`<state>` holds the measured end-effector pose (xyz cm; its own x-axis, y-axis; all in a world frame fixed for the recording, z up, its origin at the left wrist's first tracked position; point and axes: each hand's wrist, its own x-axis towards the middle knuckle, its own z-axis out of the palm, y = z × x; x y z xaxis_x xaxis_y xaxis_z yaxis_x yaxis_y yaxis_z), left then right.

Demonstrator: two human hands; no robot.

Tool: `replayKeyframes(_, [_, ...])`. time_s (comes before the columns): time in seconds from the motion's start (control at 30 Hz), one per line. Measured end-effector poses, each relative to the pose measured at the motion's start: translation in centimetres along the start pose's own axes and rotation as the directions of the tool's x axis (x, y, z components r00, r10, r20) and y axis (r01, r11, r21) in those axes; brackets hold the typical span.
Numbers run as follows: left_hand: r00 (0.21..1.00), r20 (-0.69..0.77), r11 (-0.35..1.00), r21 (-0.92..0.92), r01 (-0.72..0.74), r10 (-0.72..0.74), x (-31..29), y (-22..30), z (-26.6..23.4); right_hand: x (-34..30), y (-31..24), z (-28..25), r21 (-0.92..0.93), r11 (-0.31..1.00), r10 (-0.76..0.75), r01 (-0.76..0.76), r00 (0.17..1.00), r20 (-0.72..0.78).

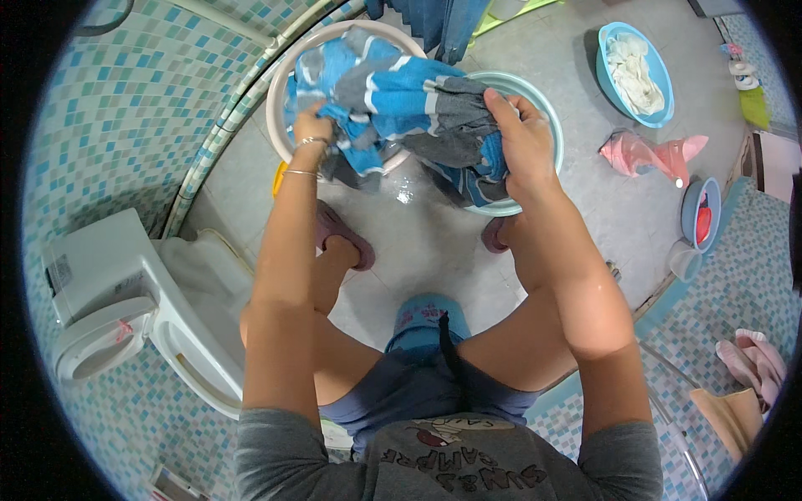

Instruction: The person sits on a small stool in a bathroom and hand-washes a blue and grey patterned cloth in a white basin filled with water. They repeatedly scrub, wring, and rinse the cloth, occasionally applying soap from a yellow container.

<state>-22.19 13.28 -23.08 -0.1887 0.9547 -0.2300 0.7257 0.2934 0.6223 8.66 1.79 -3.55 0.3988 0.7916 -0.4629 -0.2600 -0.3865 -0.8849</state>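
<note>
A large wet-looking cloth [405, 93] with blue, grey and white stripes stretches between two basins; its exact kind cannot be told. My left hand [312, 127], with bracelets at the wrist, is closed on a bunched part over the pale pink basin [276, 100]. My right hand [528, 144] grips the cloth's other side, thumb on top, above the pale green basin [557, 125]. One end of the cloth lies in the pink basin, while another part sags into the green one. Between the basins, the lower folds hang over the wet floor [418, 242].
A blue basin [666, 92] with white cloth stands at the far right, near a crumpled pink plastic bag [639, 154]. A smaller blue basin [691, 217] holds something red. The toilet [196, 275] is on my left. My slippered feet flank a blue stool [426, 313].
</note>
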Motion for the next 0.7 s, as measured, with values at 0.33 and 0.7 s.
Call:
replayKeyframes(0.33, [0.893, -0.205, 0.913, 0.165, -0.373, 0.402, -0.5, 0.5, 3.2, 0.5, -0.6, -0.5, -0.001, 1.000, -0.022, 0.022, 0.993, -0.114])
replayKeyframes(0.7, [0.969, 0.238, 0.776, 0.600, -0.196, 0.061, -1.0, -1.8, 11.4, -1.5, 0.8, 1.1, -0.185, 0.982, -0.039, 0.044, 0.999, 0.029])
